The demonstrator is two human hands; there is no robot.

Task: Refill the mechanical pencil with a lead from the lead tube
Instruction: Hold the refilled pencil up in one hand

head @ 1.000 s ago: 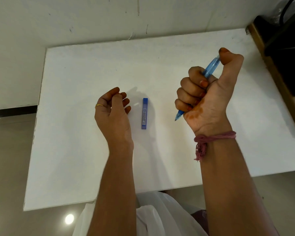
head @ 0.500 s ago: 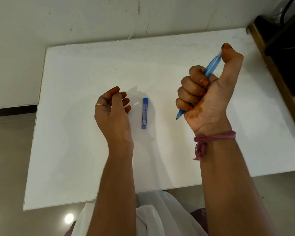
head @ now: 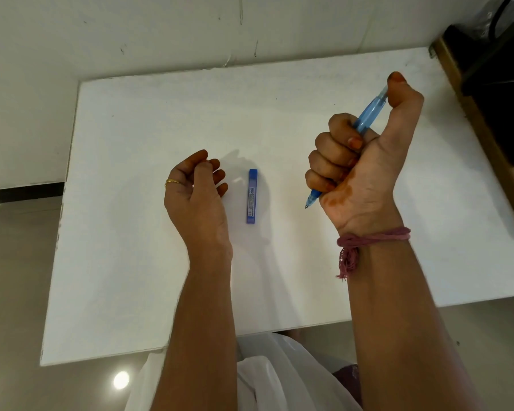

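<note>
One head-worn wide view looks steeply down, close over the white table [head: 161, 120] filling mid-frame.

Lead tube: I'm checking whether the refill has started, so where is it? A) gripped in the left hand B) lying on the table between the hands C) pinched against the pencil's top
B: the lead tube lies flat on the white table, untouched, between the left hand and the right hand.

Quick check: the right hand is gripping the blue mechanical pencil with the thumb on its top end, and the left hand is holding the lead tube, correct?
Not quite. The head view shows the lead tube lying flat on the white table, apart from the left hand, whose fingers are loosely curled and hold nothing. The rest stands: the right hand grips the blue mechanical pencil with the thumb on its top end.
</note>
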